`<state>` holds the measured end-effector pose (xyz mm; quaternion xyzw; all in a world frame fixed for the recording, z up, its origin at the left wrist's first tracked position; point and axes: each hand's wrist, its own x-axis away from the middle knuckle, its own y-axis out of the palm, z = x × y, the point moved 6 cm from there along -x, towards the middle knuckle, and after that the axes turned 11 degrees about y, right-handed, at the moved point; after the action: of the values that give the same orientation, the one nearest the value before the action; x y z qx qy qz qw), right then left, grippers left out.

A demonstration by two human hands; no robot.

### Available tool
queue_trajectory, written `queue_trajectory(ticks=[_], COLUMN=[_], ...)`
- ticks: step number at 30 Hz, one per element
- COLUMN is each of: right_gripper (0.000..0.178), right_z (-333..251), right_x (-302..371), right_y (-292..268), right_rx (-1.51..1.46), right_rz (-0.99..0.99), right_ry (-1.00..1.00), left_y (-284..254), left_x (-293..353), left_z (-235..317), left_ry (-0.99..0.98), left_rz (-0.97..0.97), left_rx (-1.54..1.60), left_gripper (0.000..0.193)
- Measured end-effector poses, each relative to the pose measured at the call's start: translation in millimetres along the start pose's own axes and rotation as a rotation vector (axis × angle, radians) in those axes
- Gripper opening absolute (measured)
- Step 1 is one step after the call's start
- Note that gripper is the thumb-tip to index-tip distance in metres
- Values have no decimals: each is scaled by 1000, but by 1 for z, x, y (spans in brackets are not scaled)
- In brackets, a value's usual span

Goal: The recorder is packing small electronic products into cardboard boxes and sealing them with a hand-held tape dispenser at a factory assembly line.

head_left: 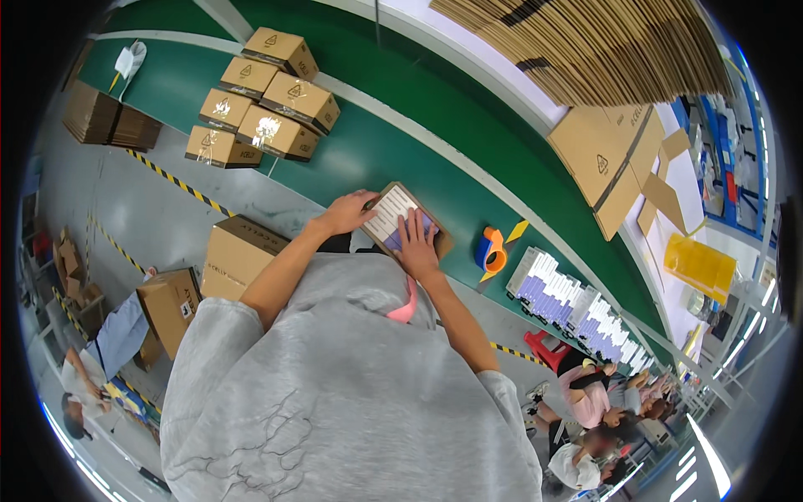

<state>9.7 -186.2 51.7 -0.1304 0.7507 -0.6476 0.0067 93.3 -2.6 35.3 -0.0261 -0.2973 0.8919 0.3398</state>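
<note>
An open brown cardboard box [445, 244] is on the green table's near edge, right in front of me. Slim white-and-purple packages [390, 214] fill it in a row. My left hand [345, 214] grips the box's left side, with the fingertips at its rim. Across the packages lies my right hand [416, 243], palm down with its fingers apart, pressing on their tops. To the right of the box stands an orange-and-blue tape dispenser [492, 250].
Several closed cartons [288, 94] are stacked at the table's far left. Rows of white-and-purple packages [577, 306] line the right side. Flattened cardboard [602, 159] rests on a white shelf beyond. A large carton [238, 259] stands left of me. People [585, 393] sit at the lower right.
</note>
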Motion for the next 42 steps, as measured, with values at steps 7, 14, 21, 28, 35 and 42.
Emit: queue_trajectory(ticks=[7, 14, 21, 28, 35, 42], right_gripper=[33, 44, 48, 41, 55, 76], right_z=[106, 59, 54, 58, 70, 39], right_x=[72, 36, 20, 13, -12, 30], right_y=[2, 69, 70, 44, -45, 31], right_rx=[-694, -1315, -1523, -1234, -600, -139], right_rz=[100, -204, -414, -326, 92, -308], right_ry=[888, 762, 666, 450, 366, 49], left_y=[-1, 19, 38, 51, 95, 107], left_x=[31, 12, -4, -22, 2, -3], left_z=[18, 29, 37, 9, -37, -53], left_ry=[119, 237, 391, 237, -201, -108], left_rz=[0, -238, -405, -316, 363, 231], left_rx=[117, -237, -473, -246, 60, 95], left_gripper=[72, 82, 81, 76, 87, 94])
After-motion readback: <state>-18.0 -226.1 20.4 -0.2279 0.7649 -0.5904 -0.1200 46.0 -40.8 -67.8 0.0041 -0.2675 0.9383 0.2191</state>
